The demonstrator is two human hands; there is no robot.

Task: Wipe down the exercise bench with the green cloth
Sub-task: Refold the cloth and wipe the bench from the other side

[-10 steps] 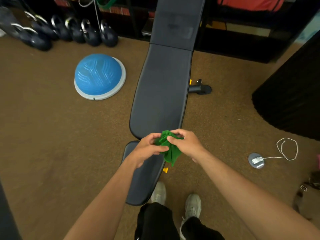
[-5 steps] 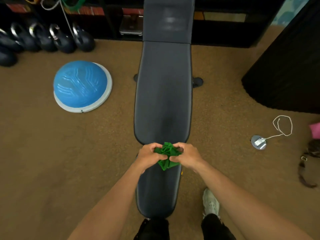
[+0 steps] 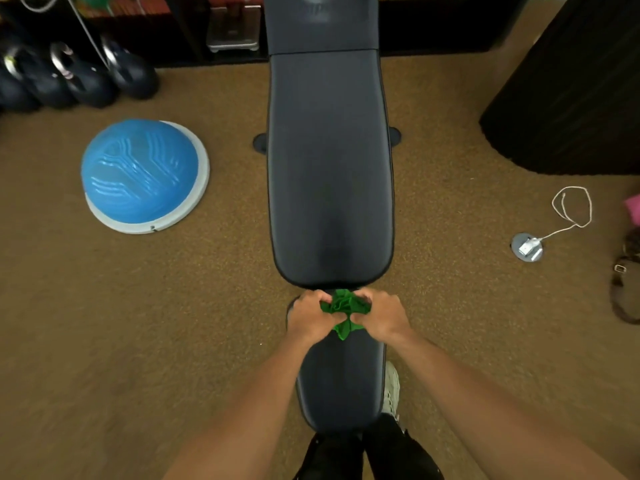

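Note:
A long black padded exercise bench (image 3: 329, 168) runs straight away from me down the middle of the head view, with its small seat pad nearest me. The green cloth (image 3: 344, 308) is bunched up between both hands, held over the gap where seat pad and back pad meet. My left hand (image 3: 310, 315) grips its left side and my right hand (image 3: 381, 315) grips its right side. A corner of the cloth hangs down between my wrists.
A blue half-ball balance trainer (image 3: 143, 174) lies on the brown carpet left of the bench. Several kettlebells (image 3: 79, 76) stand at the far left. A black bulky object (image 3: 571, 98) sits at the right, with a small disc and white cord (image 3: 528, 247) nearer me.
The view has swung so that the bench now runs straight ahead and fills the centre. Both hands stay shut on the cloth and have bunched it tighter.

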